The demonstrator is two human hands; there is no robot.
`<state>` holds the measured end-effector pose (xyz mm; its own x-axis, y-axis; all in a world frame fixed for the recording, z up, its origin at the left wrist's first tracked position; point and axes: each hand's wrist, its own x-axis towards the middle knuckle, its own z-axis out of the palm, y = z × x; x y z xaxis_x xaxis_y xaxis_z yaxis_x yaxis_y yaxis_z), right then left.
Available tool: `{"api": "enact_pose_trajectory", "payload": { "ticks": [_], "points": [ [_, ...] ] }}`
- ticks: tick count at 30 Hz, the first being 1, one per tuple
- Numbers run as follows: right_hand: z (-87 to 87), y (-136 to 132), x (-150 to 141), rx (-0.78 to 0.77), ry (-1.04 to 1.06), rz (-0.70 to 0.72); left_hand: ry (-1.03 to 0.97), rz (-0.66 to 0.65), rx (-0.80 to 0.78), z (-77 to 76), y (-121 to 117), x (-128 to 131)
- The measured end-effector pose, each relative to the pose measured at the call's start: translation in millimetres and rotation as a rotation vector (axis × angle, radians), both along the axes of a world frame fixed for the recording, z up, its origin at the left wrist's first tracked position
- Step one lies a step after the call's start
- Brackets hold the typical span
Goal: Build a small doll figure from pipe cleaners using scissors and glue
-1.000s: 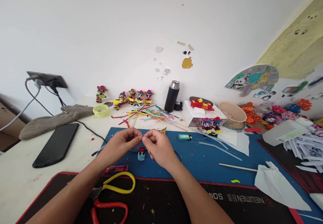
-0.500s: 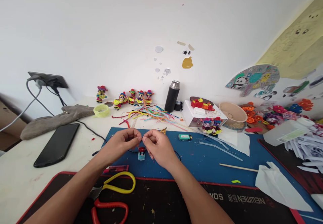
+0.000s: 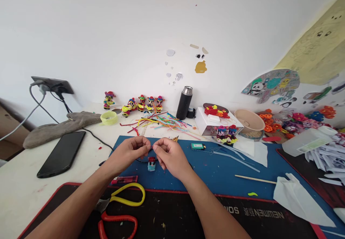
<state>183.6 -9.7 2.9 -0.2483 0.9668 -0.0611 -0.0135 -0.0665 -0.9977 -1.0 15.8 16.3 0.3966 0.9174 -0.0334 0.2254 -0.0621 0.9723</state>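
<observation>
My left hand (image 3: pixel 137 148) and my right hand (image 3: pixel 169 156) meet fingertip to fingertip above the blue mat (image 3: pixel 207 167). Both are closed in a pinch. A tiny dark speck shows between the fingertips, too small to name. Just below them, a small figure head (image 3: pixel 151 163) with a red top and light-blue lower part stands on the mat. Scissors (image 3: pixel 126 199) with one yellow and one red handle lie below my left forearm, their blades partly hidden by it. A pink-red cutter-like tool (image 3: pixel 125 179) lies by my left wrist.
Fuzzy coloured stems (image 3: pixel 161 121) lie in a heap behind my hands, with several small figures (image 3: pixel 141 103) by the wall. A black flask (image 3: pixel 184 103) and a white box (image 3: pixel 202 122) stand behind. A phone (image 3: pixel 61 154) lies left; a wooden stick (image 3: pixel 254 179) and white tissue (image 3: pixel 293 197) lie right.
My fingertips have come slightly closer together, and a small dark speck now shows between them. The rest of the table looks the same, with the view shifted a little.
</observation>
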Motion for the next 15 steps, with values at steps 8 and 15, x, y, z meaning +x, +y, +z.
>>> {"api": "enact_pose_trajectory", "payload": {
  "ticks": [8,15],
  "points": [
    [-1.3,-0.3,-1.0,-0.010,-0.012,-0.003,-0.024,-0.005,-0.036,-3.0,0.6,-0.9],
    [-4.9,0.8,-1.3,0.003,-0.017,-0.017,-0.071,-0.037,-0.096,-7.0,1.4,-2.8]
  ]
}}
